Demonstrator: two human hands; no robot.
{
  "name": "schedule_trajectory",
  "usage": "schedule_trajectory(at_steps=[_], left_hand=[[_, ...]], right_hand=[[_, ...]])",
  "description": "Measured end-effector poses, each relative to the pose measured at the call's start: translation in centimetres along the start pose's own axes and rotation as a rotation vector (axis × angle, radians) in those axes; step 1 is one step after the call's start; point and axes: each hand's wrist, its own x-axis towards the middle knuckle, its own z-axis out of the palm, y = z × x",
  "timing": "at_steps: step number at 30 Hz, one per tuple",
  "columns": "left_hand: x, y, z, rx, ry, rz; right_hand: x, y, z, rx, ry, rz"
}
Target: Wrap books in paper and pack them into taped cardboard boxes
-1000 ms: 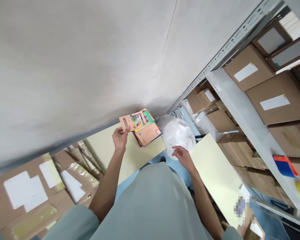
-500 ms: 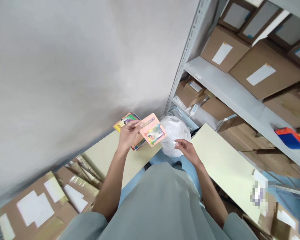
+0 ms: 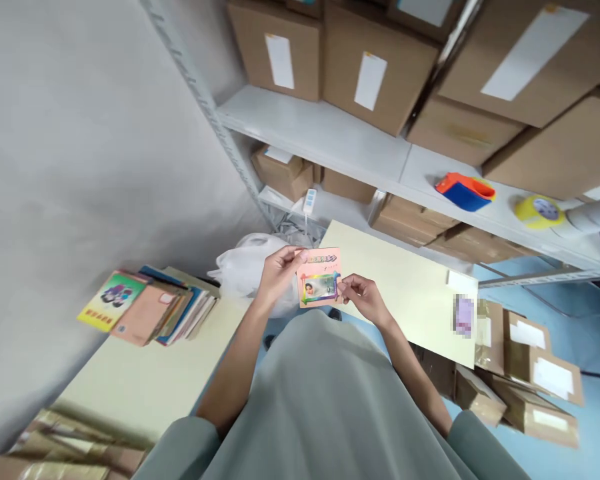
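Observation:
A thin pink booklet (image 3: 319, 270) with a colourful framed picture on its cover is held up in front of my body. My left hand (image 3: 281, 270) pinches its upper left corner. At its lower right edge, the fingers of my right hand (image 3: 363, 295) close on it. To the left, a pile of books (image 3: 180, 303) lies on a pale yellow table (image 3: 145, 373), topped by a yellow-green book (image 3: 113, 300) and a pinkish one (image 3: 145, 312). Behind my left hand sits a white plastic bag (image 3: 247, 263).
A second pale table (image 3: 400, 287) stands to the right with a blurred purple item. Grey shelves (image 3: 325, 133) ahead carry cardboard boxes (image 3: 375, 73), a blue-orange tape dispenser (image 3: 465, 191) and a yellow tape roll (image 3: 539, 211). More cartons (image 3: 525, 393) lie at lower right.
My view has turned right, toward the shelves and right table. The booklet has come away from the book pile, and my right hand, free before, has taken hold of its edge.

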Motion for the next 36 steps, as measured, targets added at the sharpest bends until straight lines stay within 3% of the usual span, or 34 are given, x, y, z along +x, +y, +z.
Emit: schedule_trajectory(at_steps=[4, 8, 11, 16, 19, 21, 23, 26, 29, 32, 36], left_hand=[[0.9, -0.2, 7.2, 0.027, -0.094, -0.026], [1.3, -0.7, 11.7, 0.056, -0.161, -0.086], [1.4, -1.2, 13.9, 0.049, -0.156, -0.125], [1.1, -1.9, 16.4, 0.040, -0.044, -0.119], [0.7, -2.2, 17.1, 0.031, -0.043, -0.106], [0.5, -2.4, 17.1, 0.036, -0.089, -0.096], [0.4, -2.7, 16.5, 0.065, -0.102, -0.077], [0.2, -3.0, 15.1, 0.103, -0.012, -0.067], [-0.2, -2.6, 13.7, 0.038, -0.120, -0.131], [-0.6, -2.0, 13.1, 0.006, -0.238, -0.164], [-0.7, -1.5, 13.2, 0.037, -0.186, -0.159]], right_hand=[[-2.0, 1.2, -6.1, -0.012, 0.167, 0.015], [-3.3, 1.8, -9.5, -0.141, 0.379, 0.022], [-3.6, 1.9, -10.1, -0.340, 0.564, -0.041], [-3.2, 2.3, -8.4, -0.725, 0.517, -0.324], [-2.7, 3.0, -7.9, -0.908, 0.530, -0.337], [-2.4, 3.1, -8.2, -0.871, 0.561, -0.282], [-2.1, 2.7, -8.9, -0.691, 0.582, -0.208], [-1.9, 1.4, -10.0, -0.211, 0.529, -0.086], [-1.6, 0.1, -10.3, 0.200, 0.464, 0.001], [-1.2, -0.5, -10.1, 0.319, 0.448, 0.041], [-0.8, -0.4, -9.7, 0.300, 0.450, 0.068]])
